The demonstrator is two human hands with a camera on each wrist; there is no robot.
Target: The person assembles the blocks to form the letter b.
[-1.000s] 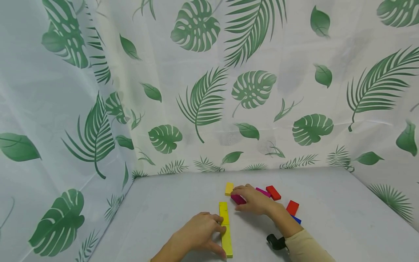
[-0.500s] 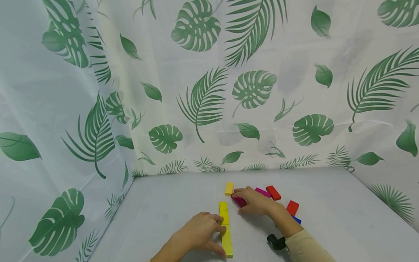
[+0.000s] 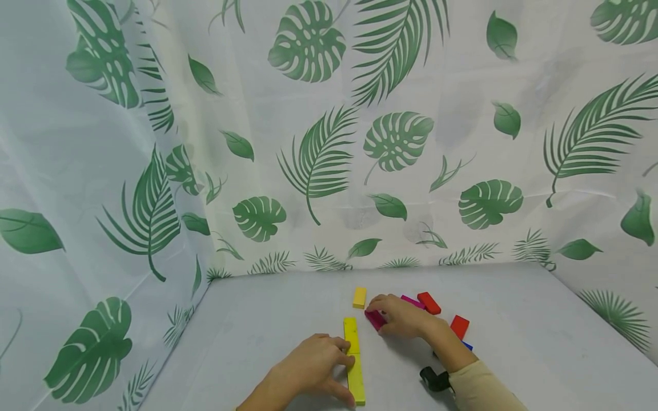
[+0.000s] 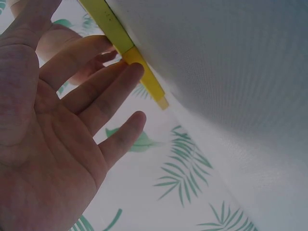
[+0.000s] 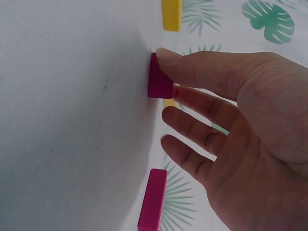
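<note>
Two yellow blocks lie end to end in a line, the near block [image 3: 356,379] a lighter shade in the left wrist view than the far block [image 3: 350,331]. My left hand [image 3: 316,362] rests against their left side with loosely extended fingers, its thumb by the near end. In the left wrist view, fingertips [image 4: 136,72] touch the blocks' edge. My right hand [image 3: 403,317] pinches a magenta block [image 5: 160,79] between thumb and index finger, on or just over the table; the other fingers stay off it. That block slants just right of the yellow line's far end.
A separate yellow block [image 3: 360,297] lies farther back. Beyond my right hand are another magenta block [image 3: 413,301] and two red blocks, one far [image 3: 429,303] and one nearer [image 3: 460,327]. A partly hidden blue block [image 3: 467,346] and a black object [image 3: 434,379] sit by the right forearm.
My right hand has shifted slightly nearer and to the right, and the magenta block has moved away from the separate yellow block. The left hand and yellow line have stayed put.
</note>
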